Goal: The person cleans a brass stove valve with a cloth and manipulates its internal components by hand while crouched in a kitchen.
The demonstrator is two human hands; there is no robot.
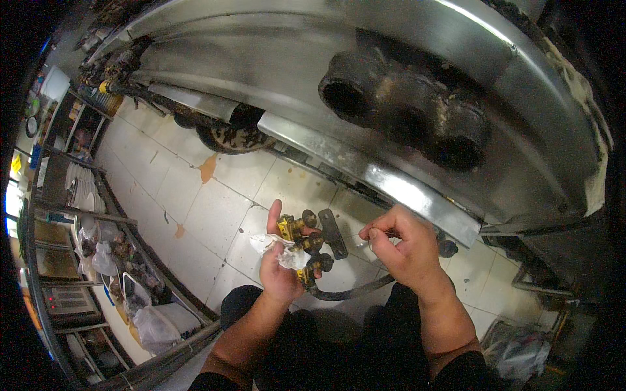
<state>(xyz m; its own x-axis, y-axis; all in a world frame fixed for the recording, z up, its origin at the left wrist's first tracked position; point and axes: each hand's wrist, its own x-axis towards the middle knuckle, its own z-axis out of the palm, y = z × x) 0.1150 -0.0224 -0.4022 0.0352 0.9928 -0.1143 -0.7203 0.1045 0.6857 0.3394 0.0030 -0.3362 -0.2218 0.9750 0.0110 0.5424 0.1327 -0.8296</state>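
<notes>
My left hand (279, 277) is wrapped round a dark metal valve assembly (313, 242) with several yellow parts and round dark knobs. A crumpled white tissue (295, 258) is held against the valves under my left thumb. A dark flat bar (332, 233) sits at the assembly's right side, and a black hose (352, 293) curves from its lower end toward my right forearm. To the right of the valves, apart from them, my right hand (411, 251) is closed in a pinch. Something small and thin shows at its fingertips; its kind is too small to tell.
Ahead stands a large stainless steel stove front (261, 58) with a sooty black burner fitting (404, 107) and a metal ledge (365, 173). A blackened round pan (235, 138) is below it. Shelves (85, 215) with plates and bags line the left. A plastic bag (518, 348) lies lower right.
</notes>
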